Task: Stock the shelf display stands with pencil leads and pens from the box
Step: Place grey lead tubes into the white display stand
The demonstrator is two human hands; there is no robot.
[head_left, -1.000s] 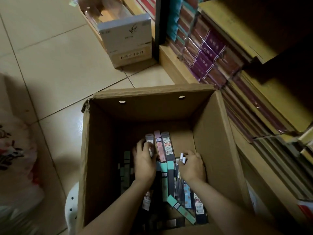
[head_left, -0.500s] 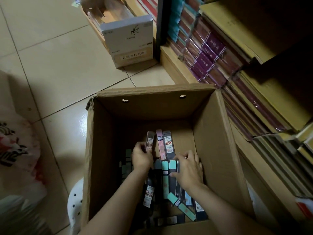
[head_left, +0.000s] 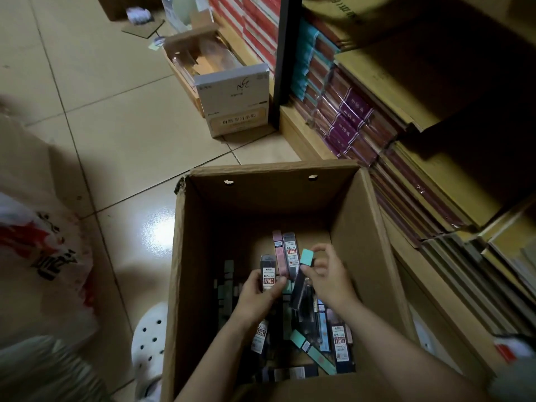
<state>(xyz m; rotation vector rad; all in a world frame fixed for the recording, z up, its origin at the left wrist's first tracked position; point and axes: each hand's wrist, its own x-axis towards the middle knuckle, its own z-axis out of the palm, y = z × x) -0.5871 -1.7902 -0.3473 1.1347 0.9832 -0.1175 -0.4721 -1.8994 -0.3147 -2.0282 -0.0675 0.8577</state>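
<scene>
Both hands are down inside the open brown cardboard box (head_left: 356, 236) on the tiled floor (head_left: 116, 126). My left hand (head_left: 258, 294) has thumb and fingers curled round a dark slim pencil-lead pack with a red "100" label (head_left: 268, 274), holding it upright off the pile. My right hand (head_left: 329, 278) pinches a dark slim pack with a mint-green end cap (head_left: 305, 264), tilted, cap uppermost; the other fingers are loosely bent. Just behind the hands, a pink pack (head_left: 279, 250) and a grey labelled pack (head_left: 291, 252) lie side by side. More packs are heaped on the box bottom. Stacked notebooks on the wooden shelf (head_left: 356, 120) stand to the right.
</scene>
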